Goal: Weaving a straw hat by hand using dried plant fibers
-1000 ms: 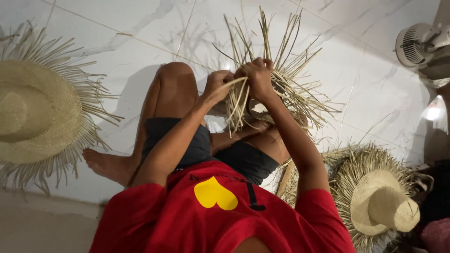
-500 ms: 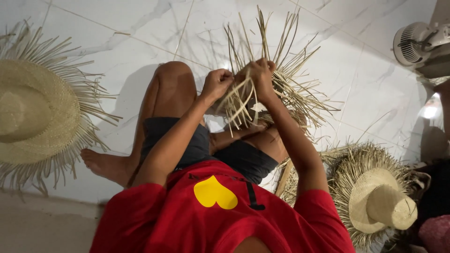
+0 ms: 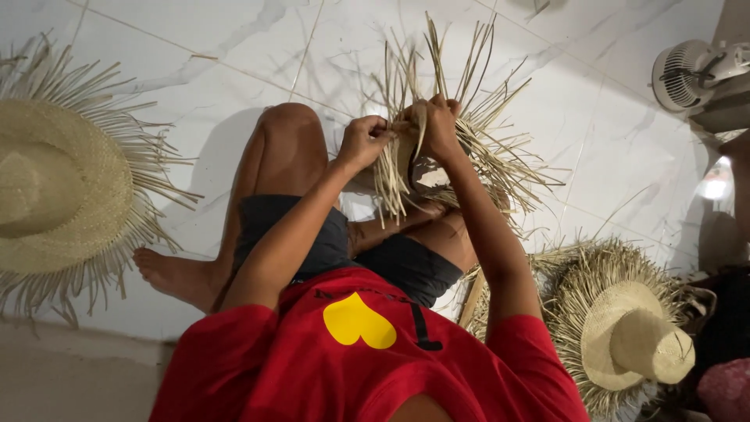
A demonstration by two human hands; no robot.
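Two hands meet at upper centre of the frame, both closed on the same half-woven straw piece [image 3: 437, 168] that sits over the person's raised knees. Left hand [image 3: 361, 143] has its grip clamped shut around a bunch of loose strands [image 3: 388, 184] that hang down toward the lap, so that bundle runs roughly vertical in the picture. Right hand [image 3: 439, 125] is just beside it, practically touching, fingers pinched tight on the woven edge where the strands come out. Neither is nearer than the other, really; the work lies right between them.

Rest of the unwoven strips fan up and out to the right of the hands, long axes pointing toward the top of the frame like a spray. Can't make out exactly which strand the right fingertips have.

Around it: a finished fringed straw hat [image 3: 62, 187] on the tiled floor [image 3: 195, 86] at far left, another hat [image 3: 633, 336] at lower right, and a small white fan [image 3: 687, 74] in the upper right corner.
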